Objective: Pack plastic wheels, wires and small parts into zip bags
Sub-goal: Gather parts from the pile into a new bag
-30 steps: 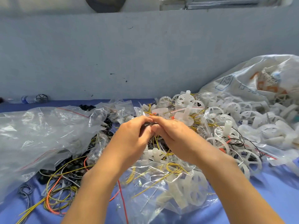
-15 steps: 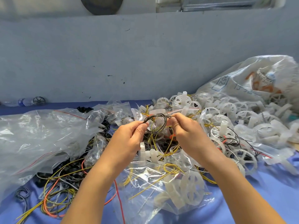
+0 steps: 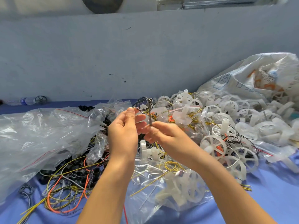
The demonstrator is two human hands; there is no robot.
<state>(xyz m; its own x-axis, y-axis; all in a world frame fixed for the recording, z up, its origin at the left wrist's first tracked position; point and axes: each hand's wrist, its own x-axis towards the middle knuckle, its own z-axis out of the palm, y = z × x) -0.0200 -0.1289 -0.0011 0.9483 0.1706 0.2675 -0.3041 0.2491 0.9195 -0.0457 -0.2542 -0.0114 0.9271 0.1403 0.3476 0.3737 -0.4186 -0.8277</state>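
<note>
A small coil of dark wire is held up in front of me above the table. My left hand pinches the coil's left side between thumb and fingertip. My right hand grips the coil's twisted tail just below the loops. Under my forearms lies a zip bag holding white plastic wheels and yellow wire. A heap of white plastic wheels spreads to the right.
Large clear bags cover the left of the blue table. Loose yellow, orange and black wires tangle at front left. A white printed sack stands at back right against the grey wall. A water bottle lies far left.
Both hands have risen from the pile with the dark wire coil. The right hand has moved from the coil's right side down to its tail.
</note>
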